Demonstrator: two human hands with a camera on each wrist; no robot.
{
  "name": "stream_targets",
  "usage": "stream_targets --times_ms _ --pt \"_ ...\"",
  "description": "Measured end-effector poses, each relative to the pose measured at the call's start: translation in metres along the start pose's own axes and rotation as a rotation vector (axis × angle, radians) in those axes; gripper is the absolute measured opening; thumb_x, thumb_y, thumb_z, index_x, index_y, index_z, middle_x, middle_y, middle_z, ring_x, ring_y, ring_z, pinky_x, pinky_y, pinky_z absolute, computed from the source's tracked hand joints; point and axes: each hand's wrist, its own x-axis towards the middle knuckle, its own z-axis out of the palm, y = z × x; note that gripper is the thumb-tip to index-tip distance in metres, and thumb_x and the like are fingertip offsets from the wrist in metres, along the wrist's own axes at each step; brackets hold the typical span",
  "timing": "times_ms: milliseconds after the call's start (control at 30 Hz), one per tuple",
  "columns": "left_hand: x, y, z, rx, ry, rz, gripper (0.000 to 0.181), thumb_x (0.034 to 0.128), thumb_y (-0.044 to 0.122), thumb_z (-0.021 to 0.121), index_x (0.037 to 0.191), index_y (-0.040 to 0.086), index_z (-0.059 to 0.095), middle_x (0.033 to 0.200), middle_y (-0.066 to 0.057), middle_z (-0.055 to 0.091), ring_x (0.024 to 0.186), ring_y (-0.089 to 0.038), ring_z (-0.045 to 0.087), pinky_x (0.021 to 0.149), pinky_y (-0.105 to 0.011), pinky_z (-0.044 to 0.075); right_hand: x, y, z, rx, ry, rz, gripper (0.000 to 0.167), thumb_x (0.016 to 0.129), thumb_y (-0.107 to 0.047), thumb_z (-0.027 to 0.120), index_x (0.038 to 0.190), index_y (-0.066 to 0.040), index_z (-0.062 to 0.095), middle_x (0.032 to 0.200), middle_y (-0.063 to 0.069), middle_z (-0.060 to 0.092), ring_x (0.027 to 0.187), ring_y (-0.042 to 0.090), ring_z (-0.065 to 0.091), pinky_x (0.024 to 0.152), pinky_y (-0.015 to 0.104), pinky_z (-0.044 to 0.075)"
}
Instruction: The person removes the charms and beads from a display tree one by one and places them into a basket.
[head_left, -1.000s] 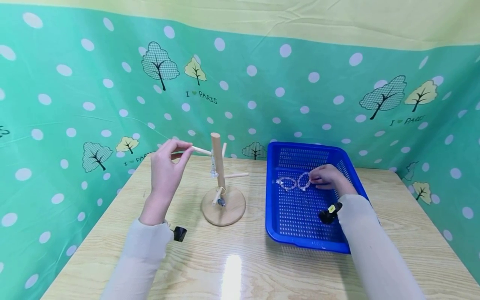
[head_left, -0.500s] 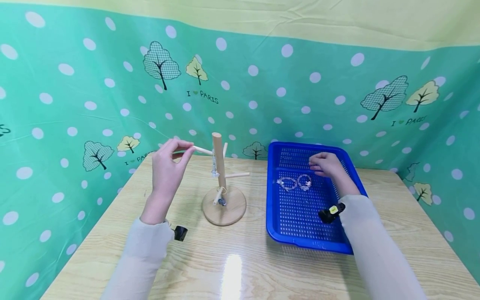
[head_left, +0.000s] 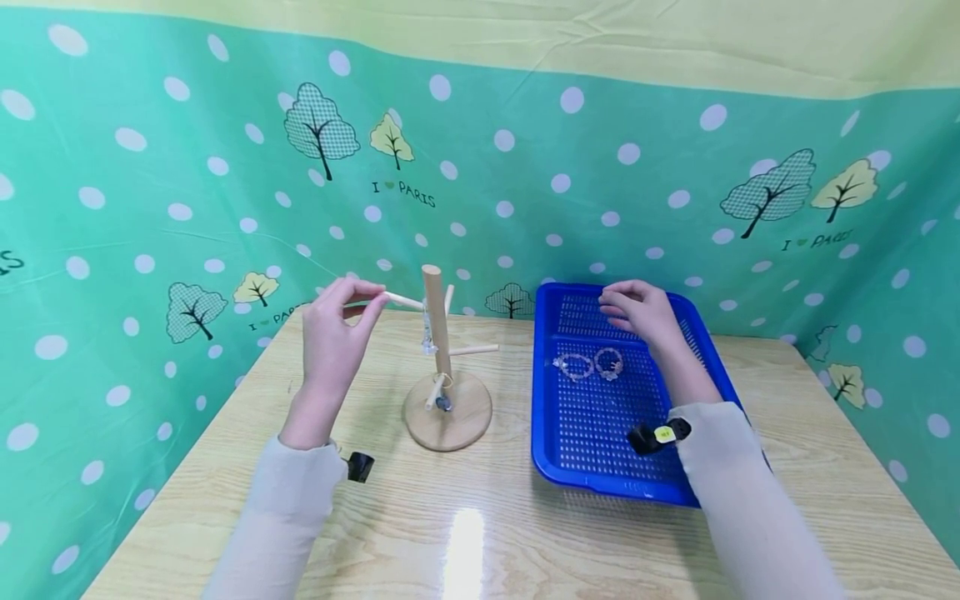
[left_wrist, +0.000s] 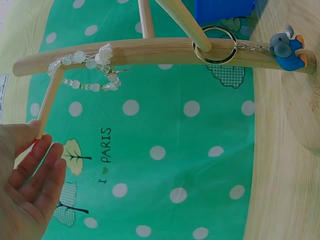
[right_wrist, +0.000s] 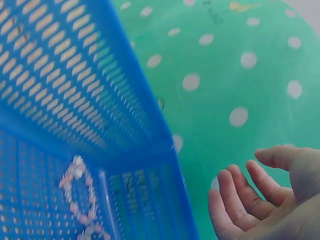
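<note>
My left hand (head_left: 330, 342) pinches the tip of an upper peg (left_wrist: 47, 102) on a wooden peg stand (head_left: 439, 333). A clear beaded bracelet (left_wrist: 80, 86) hangs on that peg, close to the post. Lower down, a key ring (left_wrist: 235, 49) with a blue and grey elephant figure (left_wrist: 287, 52) hangs on another peg. Above the back of the blue basket (head_left: 537, 400), my right hand (head_left: 647, 315) has loosely bent fingers and nothing in them. Two pink-clear beaded bracelets, a left one (head_left: 561, 364) and a right one (head_left: 609, 376), lie side by side in the basket.
The stand's round base (head_left: 472, 417) rests on a light wood table (head_left: 405, 525), left of the basket. A green dotted cloth (head_left: 510, 183) closes off the back and sides. Two more pegs, a right one (head_left: 476, 350) and a rear one (head_left: 449, 298), stick out from the post.
My right hand has let go of the right bracelet in the basket, then risen and moved back and left. My left hand keeps its pinch on the peg.
</note>
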Motion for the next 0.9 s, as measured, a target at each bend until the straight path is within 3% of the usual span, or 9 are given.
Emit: stream_targets --times_ms 200,400,700,900 --pt "0.0 0.001 -0.001 -0.002 -0.002 -0.006 0.016 0.0917 0.014 0.072 0.102 0.001 0.072 0.097 -0.012 0.072 0.092 -0.024 0.07 0.081 -0.003 0.053 -0.014 -0.013 0.011 0.075 0.009 -0.092 0.041 0.102 -0.038 0.056 0.127 -0.005 0.056 0.112 -0.003 0.064 0.099 0.003 0.065 0.092 0.02 0.06" --pt "-0.001 0.0 -0.001 0.005 0.0 -0.011 0.016 0.0919 0.014 0.072 0.102 0.002 0.073 0.097 -0.012 0.072 0.092 -0.024 0.069 0.082 -0.01 0.058 -0.028 -0.026 0.027 0.159 -0.002 -0.188 0.033 0.101 -0.032 0.058 0.121 -0.006 0.059 0.103 -0.012 0.066 0.096 0.002 0.066 0.088 0.016 0.06" --pt "-0.001 0.0 0.0 0.013 -0.001 -0.013 0.016 0.0931 0.016 0.071 0.102 0.002 0.073 0.097 -0.011 0.072 0.092 -0.023 0.069 0.085 -0.03 0.064 -0.053 -0.045 0.056 0.211 -0.019 -0.311 0.032 0.1 -0.025 0.061 0.12 0.0 0.06 0.107 -0.004 0.068 0.1 0.006 0.068 0.089 0.019 0.06" --pt "0.0 0.0 0.0 0.001 0.0 -0.012 0.017 0.0922 0.014 0.072 0.102 0.001 0.073 0.096 -0.011 0.072 0.092 -0.023 0.069 0.085 -0.034 0.063 -0.07 -0.055 0.078 0.213 -0.067 -0.337 0.024 0.099 -0.019 0.063 0.116 -0.002 0.063 0.113 0.008 0.068 0.1 0.012 0.068 0.09 0.023 0.06"
